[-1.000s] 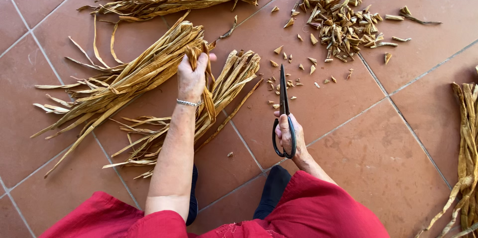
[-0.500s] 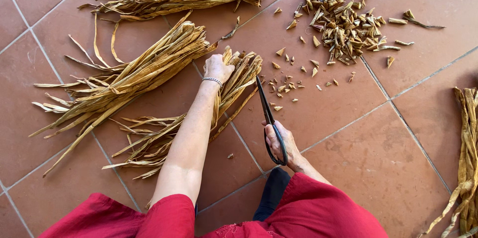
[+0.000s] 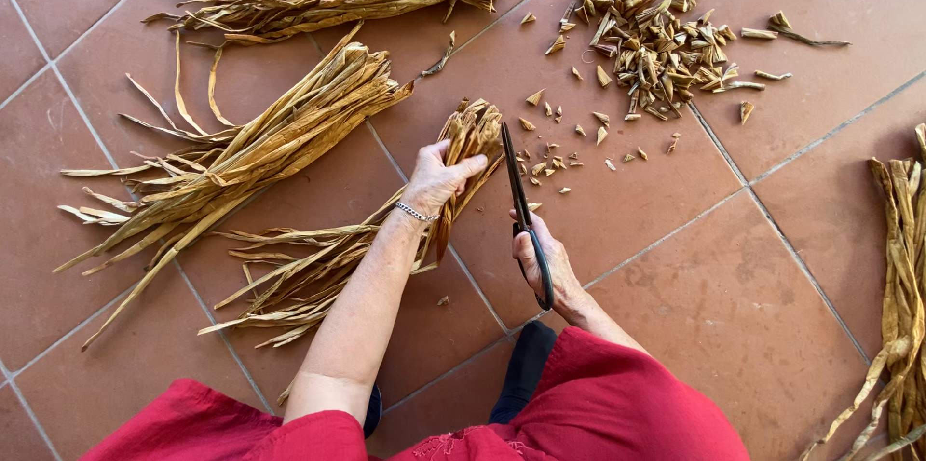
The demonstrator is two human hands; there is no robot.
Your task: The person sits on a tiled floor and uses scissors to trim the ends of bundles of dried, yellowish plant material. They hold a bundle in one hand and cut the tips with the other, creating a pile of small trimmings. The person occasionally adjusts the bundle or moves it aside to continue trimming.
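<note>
tan dried leaves [image 3: 318,258], black scissors [image 3: 521,201], red sleeves [image 3: 637,403], terracotta tiles [image 3: 772,307].

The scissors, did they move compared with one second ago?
Yes. The scissors in the right hand moved left, toward the leaf bundle held by the left hand.

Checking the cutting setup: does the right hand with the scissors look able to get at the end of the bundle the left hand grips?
Probably yes. The right hand holds the black scissors pointing up beside the leaf bundle gripped by the left hand, with only bare tile floor between them.
</note>
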